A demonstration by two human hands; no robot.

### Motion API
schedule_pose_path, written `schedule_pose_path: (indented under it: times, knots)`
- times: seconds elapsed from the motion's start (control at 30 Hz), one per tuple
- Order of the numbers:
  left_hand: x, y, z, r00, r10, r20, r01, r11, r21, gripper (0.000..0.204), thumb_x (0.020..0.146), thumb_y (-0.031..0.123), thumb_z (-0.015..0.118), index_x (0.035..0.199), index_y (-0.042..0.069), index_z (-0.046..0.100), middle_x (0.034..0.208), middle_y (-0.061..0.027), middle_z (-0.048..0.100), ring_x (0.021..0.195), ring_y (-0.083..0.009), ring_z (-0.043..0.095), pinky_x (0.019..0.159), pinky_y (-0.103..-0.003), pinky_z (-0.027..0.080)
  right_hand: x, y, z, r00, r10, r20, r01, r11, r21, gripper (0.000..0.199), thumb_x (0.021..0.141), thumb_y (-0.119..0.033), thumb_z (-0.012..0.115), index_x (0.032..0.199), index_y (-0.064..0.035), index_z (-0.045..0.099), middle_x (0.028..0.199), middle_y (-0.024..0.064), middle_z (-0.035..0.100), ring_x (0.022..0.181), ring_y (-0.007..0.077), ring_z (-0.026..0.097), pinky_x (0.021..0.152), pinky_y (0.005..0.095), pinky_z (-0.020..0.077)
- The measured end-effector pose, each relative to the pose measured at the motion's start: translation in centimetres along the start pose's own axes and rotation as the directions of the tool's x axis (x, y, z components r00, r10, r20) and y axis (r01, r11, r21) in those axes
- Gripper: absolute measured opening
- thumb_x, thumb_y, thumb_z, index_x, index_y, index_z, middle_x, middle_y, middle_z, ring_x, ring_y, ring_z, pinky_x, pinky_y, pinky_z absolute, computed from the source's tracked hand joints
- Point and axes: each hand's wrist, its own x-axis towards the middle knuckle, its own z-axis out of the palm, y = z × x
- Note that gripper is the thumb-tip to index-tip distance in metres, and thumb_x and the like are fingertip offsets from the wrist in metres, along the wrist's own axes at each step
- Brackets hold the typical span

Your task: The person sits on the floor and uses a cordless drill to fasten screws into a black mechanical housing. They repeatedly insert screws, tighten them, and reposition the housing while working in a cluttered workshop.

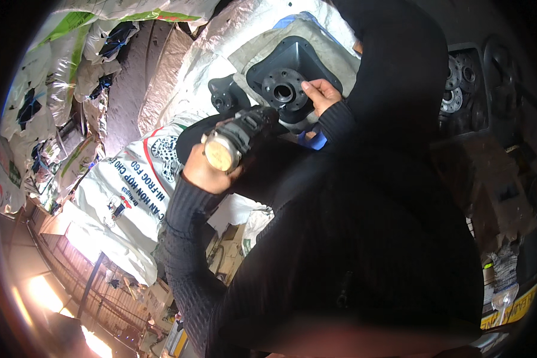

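A black moulded part (309, 56) with a square flared base and a round, bolt-holed flange lies on grey-white cloth. My right hand (323, 95) is closed on the flange's right rim, its thumb on top. In my left hand (204, 164) is a dark handheld power tool (244, 131) with a round, pale yellow rear end. Its front end points at the lower edge of the flange. Whether the tip touches the part I cannot tell. Just left of the flange sits a smaller black flanged part (225, 95).
White printed sacks (131, 173) and crumpled plastic bags (59, 77) spread on the left. A dark crate (480, 113) with several round metal parts stands at the right. Blue material (313, 141) shows below my right wrist. My black sleeves and body cover much of the lower middle.
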Motion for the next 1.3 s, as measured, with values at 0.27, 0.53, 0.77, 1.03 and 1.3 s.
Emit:
schedule_pose_path:
  times: [0.27,0.53,0.77,1.03,1.3]
  knots:
    - [1.8,2.8,-1.7,0.979,0.181,0.092,-0.194,0.967,0.166,0.059,0.068,0.005,0.068,0.125,0.006,0.051,0.095,-0.018,0.065,0.085,-0.036,0.066,0.075,-0.037,0.051,-0.1,-0.4,-0.7,0.998,0.038,0.057,-0.036,0.999,-0.027,0.025,0.091,-0.033,0.063,0.092,-0.0083,0.058,0.073,-0.0045,0.054,0.06,0.0015,0.04,0.055,0.0195,0.0332]
    - [0.5,1.0,-0.8,0.998,0.061,0.019,-0.06,0.998,-0.027,0.052,0.072,0.007,0.071,0.12,0.0,0.054,0.11,-0.0159,0.064,0.098,-0.0271,0.063,0.088,-0.033,0.048,2.1,3.2,0.2,0.985,-0.168,0.042,0.16,0.976,0.149,0.019,0.092,-0.026,0.063,0.09,-0.0086,0.056,0.078,-0.0021,0.057,0.073,0.0053,0.05,0.073,0.0205,0.0395]
    - [-0.1,1.5,-0.2,0.979,0.194,-0.065,-0.189,0.979,0.082,0.054,0.072,0.01,0.071,0.123,0.006,0.054,0.1,-0.0159,0.067,0.09,-0.0301,0.066,0.08,-0.034,0.051,4.7,5.7,-0.7,0.922,-0.376,0.094,0.363,0.923,0.129,0.017,0.091,-0.02,0.064,0.085,-0.0076,0.054,0.077,-0.0019,0.058,0.073,0.0039,0.051,0.071,0.0195,0.0405]
    - [-0.7,-0.4,0.9,0.971,0.191,-0.143,-0.192,0.981,0.005,0.056,0.071,0.01,0.067,0.125,0.011,0.051,0.094,-0.017,0.066,0.087,-0.0353,0.065,0.076,-0.038,0.052,2.3,-0.3,2.0,0.889,-0.454,-0.059,0.415,0.853,-0.317,0.029,0.09,-0.033,0.063,0.091,-0.0039,0.062,0.078,0.0019,0.061,0.074,0.0056,0.052,0.07,0.0237,0.0431]
    - [-1.5,-0.4,2.2,0.962,0.204,-0.182,-0.195,0.979,0.064,0.052,0.072,0.011,0.068,0.122,0.011,0.053,0.107,-0.0098,0.064,0.087,-0.0342,0.065,0.075,-0.039,0.053,2.2,-1.3,4.2,0.767,-0.641,-0.036,0.515,0.648,-0.561,0.026,0.091,-0.03,0.061,0.085,-0.0048,0.058,0.063,0.0051,0.06,0.055,0.0133,0.055,0.055,0.0305,0.0436]
